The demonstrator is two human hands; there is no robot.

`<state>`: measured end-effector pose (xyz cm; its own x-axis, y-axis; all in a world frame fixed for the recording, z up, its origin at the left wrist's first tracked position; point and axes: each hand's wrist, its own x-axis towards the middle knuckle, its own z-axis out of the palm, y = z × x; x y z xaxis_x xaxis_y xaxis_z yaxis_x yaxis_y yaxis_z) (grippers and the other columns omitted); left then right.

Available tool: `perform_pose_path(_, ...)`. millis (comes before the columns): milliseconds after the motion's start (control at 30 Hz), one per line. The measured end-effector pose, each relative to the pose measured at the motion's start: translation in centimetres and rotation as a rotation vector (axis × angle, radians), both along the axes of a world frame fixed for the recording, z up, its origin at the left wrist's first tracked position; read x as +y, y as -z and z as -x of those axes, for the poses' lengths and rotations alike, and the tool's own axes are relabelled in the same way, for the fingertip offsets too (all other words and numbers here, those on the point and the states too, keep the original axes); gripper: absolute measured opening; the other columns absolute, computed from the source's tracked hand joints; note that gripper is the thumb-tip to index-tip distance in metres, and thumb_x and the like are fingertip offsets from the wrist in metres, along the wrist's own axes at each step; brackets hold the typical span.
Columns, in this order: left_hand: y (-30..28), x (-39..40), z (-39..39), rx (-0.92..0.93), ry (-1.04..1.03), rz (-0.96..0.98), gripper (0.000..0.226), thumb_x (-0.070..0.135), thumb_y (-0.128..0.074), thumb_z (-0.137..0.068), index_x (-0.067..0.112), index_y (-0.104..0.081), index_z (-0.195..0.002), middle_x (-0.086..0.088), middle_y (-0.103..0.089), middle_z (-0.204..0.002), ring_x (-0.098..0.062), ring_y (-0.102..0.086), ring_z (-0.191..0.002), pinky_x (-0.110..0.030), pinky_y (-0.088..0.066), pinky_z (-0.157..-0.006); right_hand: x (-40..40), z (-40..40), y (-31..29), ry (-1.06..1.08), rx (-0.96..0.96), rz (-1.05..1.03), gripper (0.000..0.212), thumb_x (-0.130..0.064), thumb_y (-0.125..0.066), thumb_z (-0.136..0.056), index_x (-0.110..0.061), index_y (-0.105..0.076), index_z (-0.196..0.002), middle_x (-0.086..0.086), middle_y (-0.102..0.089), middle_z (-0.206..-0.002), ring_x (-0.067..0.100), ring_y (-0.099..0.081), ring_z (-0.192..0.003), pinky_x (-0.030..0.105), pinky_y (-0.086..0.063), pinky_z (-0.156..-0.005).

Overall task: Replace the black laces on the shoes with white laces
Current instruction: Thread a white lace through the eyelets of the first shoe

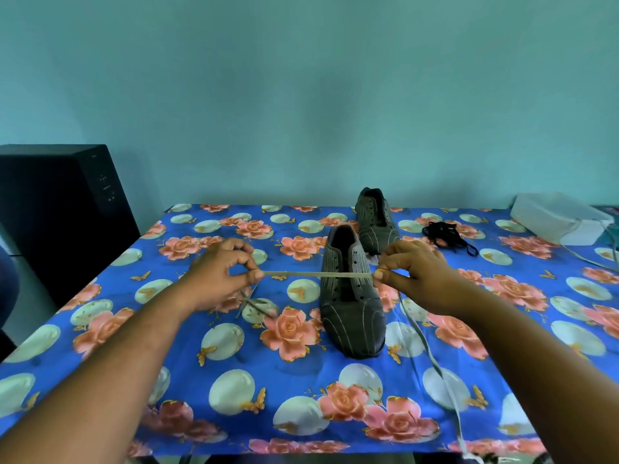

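Observation:
A grey striped shoe lies in the middle of the table, toe toward me, with no lace in its eyelets. A white lace is stretched flat across the shoe between both hands. My left hand pinches its left part, and the short end drops to the cloth below it. My right hand pinches the right part, and the long tail runs down past the table's front edge. The second grey shoe stands behind, also unlaced. The black laces lie in a heap at the back right.
A floral blue cloth covers the table. A black box-shaped device stands off the table's left side. A white box sits at the far right corner, with a cable trailing from it. A teal wall rises behind.

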<state>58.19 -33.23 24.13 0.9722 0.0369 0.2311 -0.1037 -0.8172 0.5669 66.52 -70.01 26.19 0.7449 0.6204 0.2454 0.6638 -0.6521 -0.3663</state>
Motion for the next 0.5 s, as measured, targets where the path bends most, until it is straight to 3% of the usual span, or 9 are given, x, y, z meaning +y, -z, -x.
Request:
perform_pose_path(100, 0.2, -1.2, -0.1, 0.078, -0.001, 0.017, 0.013, 0.053, -0.071, -0.085, 0.040, -0.070, -0.083, 0.018, -0.061, -0.114, -0.012, -0.062, -0.090, -0.051, -0.054, -0.086, 0.4, 0.2, 0.1, -0.057, 0.127, -0.111, 0.024, -0.034, -0.058, -0.101, -0.035, -0.065, -0.079, -0.012, -0.061, -0.086, 0.007, -0.058, -0.082, 0.035, -0.047, -0.078)
perform_pose_path(133, 0.1, -2.1, -0.3, 0.080, 0.013, -0.030, 0.014, 0.053, -0.068, -0.087, 0.040, -0.070, -0.090, 0.017, -0.064, -0.116, -0.010, -0.063, -0.089, -0.049, -0.054, -0.088, 0.7, 0.5, 0.1, -0.059, 0.179, -0.145, 0.026, -0.030, -0.056, -0.103, -0.028, -0.064, -0.078, -0.009, -0.063, -0.078, 0.008, -0.059, -0.073, 0.032, -0.047, -0.070)
perform_pose_path(233, -0.7, -5.7, -0.5, 0.025, 0.120, -0.072, 0.040, 0.055, -0.058, -0.095, 0.037, -0.063, -0.130, 0.016, -0.058, -0.140, -0.009, -0.056, -0.124, -0.036, -0.044, -0.106, 2.0, 1.2, 0.3, -0.089, 0.280, -0.207, 0.027, -0.024, -0.051, -0.106, -0.016, -0.063, -0.083, -0.001, -0.068, -0.071, 0.020, -0.061, -0.062, 0.031, -0.049, -0.063)
perform_pose_path(300, -1.5, -8.4, -0.5, 0.011, 0.234, 0.003, 0.045, 0.051, -0.055, -0.098, 0.030, -0.060, -0.137, 0.014, -0.057, -0.140, -0.004, -0.051, -0.128, -0.027, -0.041, -0.105, 3.0, 1.6, 0.3, -0.142, 0.320, -0.223, 0.025, -0.022, -0.050, -0.106, -0.012, -0.064, -0.088, 0.000, -0.068, -0.068, 0.013, -0.060, -0.061, 0.027, -0.049, -0.062)
perform_pose_path(400, -2.2, -11.2, -0.7, -0.002, 0.329, 0.047, 0.028, 0.046, -0.059, -0.098, 0.026, -0.072, -0.113, 0.017, -0.068, -0.106, 0.001, -0.060, -0.102, -0.030, -0.050, -0.092, 4.2, 2.1, 0.1, -0.196, 0.350, -0.234, 0.023, -0.021, -0.051, -0.106, -0.013, -0.065, -0.090, 0.000, -0.067, -0.068, 0.012, -0.061, -0.063, 0.033, -0.050, -0.064)
perform_pose_path(500, -2.4, -11.2, -0.9, -0.007, 0.304, 0.058, 0.021, 0.039, -0.065, -0.097, 0.021, -0.068, -0.086, 0.007, -0.068, -0.083, -0.012, -0.061, -0.084, -0.042, -0.052, -0.080, 3.9, 2.1, -0.1, -0.223, 0.338, -0.213, 0.022, -0.024, -0.053, -0.106, -0.016, -0.066, -0.090, 0.000, -0.068, -0.071, 0.018, -0.061, -0.066, 0.040, -0.050, -0.066)
